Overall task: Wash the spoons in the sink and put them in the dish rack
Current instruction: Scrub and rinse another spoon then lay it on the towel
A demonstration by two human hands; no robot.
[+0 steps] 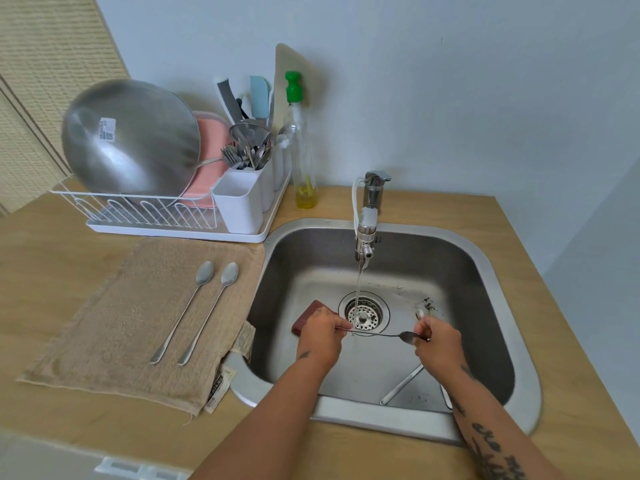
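Observation:
Over the steel sink (491, 271), a long-handled spoon (381, 334) is held level under a thin stream of water from the tap (366, 233). My left hand (320, 336) pinches its handle end and also holds a dark red sponge (306, 317). My right hand (438, 341) grips the bowl end. Two more long spoons (194, 310) lie side by side on a beige towel (114, 327) left of the sink. Another utensil (401, 384) lies on the sink floor by my right forearm. The white dish rack (173, 216) stands at the back left.
The rack holds a large steel bowl (128, 140), a pink board (207, 161) and a white cutlery caddy (242, 202) with forks and utensils. A soap bottle (303, 157) with a green cap stands beside it. Dark crumbs (429, 304) lie near the drain (363, 315).

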